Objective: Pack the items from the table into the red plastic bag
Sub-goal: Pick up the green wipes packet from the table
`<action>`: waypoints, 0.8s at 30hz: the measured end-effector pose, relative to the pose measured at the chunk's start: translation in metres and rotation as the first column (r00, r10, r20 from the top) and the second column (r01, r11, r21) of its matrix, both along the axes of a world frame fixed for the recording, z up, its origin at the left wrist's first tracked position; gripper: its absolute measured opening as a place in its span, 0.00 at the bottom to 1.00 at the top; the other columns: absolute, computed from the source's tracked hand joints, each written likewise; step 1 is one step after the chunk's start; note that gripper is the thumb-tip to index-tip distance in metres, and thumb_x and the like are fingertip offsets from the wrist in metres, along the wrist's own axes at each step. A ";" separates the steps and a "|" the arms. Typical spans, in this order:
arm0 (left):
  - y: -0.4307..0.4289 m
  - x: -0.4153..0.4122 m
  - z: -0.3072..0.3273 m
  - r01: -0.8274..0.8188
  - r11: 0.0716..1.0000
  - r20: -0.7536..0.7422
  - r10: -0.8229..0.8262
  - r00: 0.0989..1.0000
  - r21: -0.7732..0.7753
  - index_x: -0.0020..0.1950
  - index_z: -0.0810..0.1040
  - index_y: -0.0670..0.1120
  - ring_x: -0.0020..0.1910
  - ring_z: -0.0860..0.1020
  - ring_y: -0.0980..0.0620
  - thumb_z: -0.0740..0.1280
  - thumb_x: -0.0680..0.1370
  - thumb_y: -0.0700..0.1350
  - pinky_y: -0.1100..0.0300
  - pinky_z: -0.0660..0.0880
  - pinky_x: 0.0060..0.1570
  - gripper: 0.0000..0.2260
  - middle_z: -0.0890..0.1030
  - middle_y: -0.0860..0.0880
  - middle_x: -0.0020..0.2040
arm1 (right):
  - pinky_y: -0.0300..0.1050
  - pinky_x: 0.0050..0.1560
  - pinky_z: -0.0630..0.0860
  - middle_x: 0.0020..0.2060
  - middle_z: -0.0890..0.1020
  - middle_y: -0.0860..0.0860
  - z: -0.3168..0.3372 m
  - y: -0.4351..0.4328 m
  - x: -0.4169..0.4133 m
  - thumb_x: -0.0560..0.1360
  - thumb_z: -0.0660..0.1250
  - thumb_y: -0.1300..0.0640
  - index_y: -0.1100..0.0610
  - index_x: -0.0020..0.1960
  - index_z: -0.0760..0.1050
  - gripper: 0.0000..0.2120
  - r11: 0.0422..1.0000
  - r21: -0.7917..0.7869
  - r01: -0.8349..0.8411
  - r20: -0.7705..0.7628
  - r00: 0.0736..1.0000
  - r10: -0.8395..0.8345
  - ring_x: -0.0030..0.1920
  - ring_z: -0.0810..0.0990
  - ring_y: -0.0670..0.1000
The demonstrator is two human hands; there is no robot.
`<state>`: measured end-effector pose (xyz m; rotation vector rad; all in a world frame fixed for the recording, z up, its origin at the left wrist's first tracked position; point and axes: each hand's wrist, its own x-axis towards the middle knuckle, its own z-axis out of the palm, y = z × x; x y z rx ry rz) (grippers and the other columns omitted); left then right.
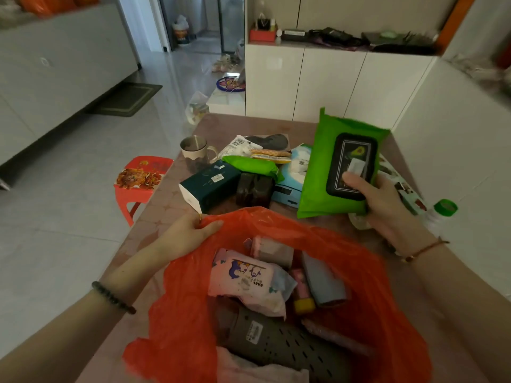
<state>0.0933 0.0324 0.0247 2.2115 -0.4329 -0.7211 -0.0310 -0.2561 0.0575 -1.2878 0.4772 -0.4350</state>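
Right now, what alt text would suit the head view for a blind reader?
A person's right hand holds a green wipes pack over a table while the left hand grips the rim of an open red plastic bag. The bag holds a pink wipes pack and other items; a mug and dark green box sit on the table.

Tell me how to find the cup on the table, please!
Look at the pinkish table and go to its far left side, near the red stool. The cup stands upright there, behind the dark green box. It is the only round thing with a handle; its neighbours are packets and boxes.
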 end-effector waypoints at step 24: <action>-0.025 -0.102 0.031 -0.330 0.773 -0.535 -0.015 0.845 -0.542 0.60 0.76 0.54 0.59 0.77 0.48 0.68 0.60 0.63 0.48 0.70 0.65 0.30 0.79 0.48 0.58 | 0.42 0.48 0.79 0.52 0.83 0.53 -0.041 0.105 -0.117 0.61 0.75 0.72 0.53 0.57 0.77 0.28 0.848 -0.174 -0.500 0.002 0.861 0.508 0.53 0.83 0.53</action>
